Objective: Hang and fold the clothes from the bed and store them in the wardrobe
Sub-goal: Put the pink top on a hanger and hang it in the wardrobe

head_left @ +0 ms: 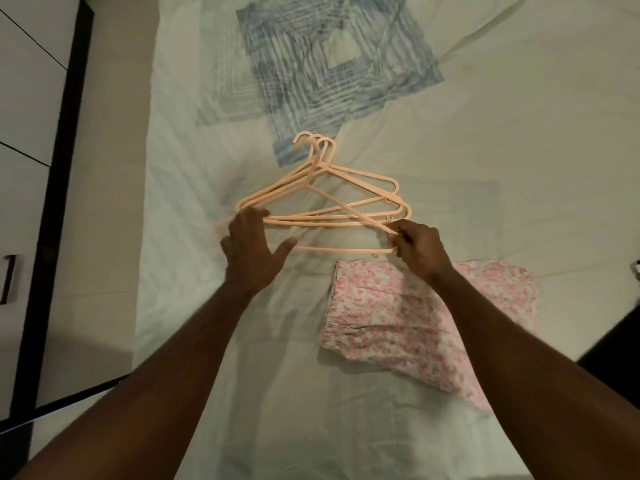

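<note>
Bed (pixel 485 168) holding hangers (pixel 322 199), folded pink garment (pixel 415 317).
Left hand (pixel 252 251) lying spread on hangers, right hand (pixel 420 249) pinching one end, likely separating one.

The hangers (pixel 322 202) are lying in an overlapping stack at the middle of the bed (pixel 519 150), hooks pointing to the far side. Beyond them a garment (pixel 332 74) is lying spread flat. Near right of the hangers, a folded garment (pixel 422 317) is sitting on the bed. The wardrobe (pixel 27 133) is standing along the bed's left side.
</note>
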`<state>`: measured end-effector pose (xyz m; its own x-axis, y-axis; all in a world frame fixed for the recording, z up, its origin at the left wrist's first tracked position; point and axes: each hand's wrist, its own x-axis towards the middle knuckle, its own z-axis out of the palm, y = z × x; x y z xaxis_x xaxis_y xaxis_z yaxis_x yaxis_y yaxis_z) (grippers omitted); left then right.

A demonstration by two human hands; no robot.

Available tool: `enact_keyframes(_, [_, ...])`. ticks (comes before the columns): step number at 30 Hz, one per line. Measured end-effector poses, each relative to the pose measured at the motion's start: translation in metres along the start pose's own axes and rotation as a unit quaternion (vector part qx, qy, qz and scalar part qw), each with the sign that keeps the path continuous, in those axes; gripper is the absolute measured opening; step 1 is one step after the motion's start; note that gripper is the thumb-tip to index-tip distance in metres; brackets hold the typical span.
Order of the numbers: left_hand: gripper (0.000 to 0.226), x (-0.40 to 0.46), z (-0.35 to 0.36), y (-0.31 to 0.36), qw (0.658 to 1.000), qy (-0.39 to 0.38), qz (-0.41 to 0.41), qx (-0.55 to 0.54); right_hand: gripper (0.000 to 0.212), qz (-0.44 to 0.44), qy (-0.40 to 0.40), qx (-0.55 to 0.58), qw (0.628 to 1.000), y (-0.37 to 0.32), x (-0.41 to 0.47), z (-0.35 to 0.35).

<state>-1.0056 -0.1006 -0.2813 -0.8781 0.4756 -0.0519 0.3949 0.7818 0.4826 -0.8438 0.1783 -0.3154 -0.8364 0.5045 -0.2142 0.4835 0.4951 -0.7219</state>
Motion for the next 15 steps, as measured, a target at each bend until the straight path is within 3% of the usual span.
enact_keyframes(3, [0.080,0.010,-0.019,-0.010,0.998,0.045,0.020,0.027,0.015,-0.063,-0.059,-0.022,0.996,-0.009,-0.001,-0.002])
enact_keyframes(5, [0.077,0.014,-0.032,-0.013,0.996,-0.021,-0.022,-0.081,0.016,-0.108,-0.094,-0.037,0.989,-0.022,0.002,0.006])
enact_keyframes(7, [0.060,0.012,-0.048,-0.014,0.954,-0.089,-0.117,-0.260,0.013,-0.142,-0.105,-0.046,0.983,-0.038,0.009,0.020])
enact_keyframes(9, [0.042,0.006,-0.061,-0.024,0.909,-0.081,-0.201,-0.357,0.012,-0.149,-0.089,-0.043,0.984,-0.054,0.015,0.035])
enact_keyframes(11, [0.030,-0.004,-0.068,-0.037,0.885,-0.074,-0.249,-0.386,0.016,-0.108,-0.042,-0.023,0.993,-0.068,0.014,0.051])
enact_keyframes(15, [0.014,-0.033,-0.067,-0.058,0.859,-0.072,-0.289,-0.417,0.033,0.068,0.095,0.015,0.993,-0.089,-0.029,0.083])
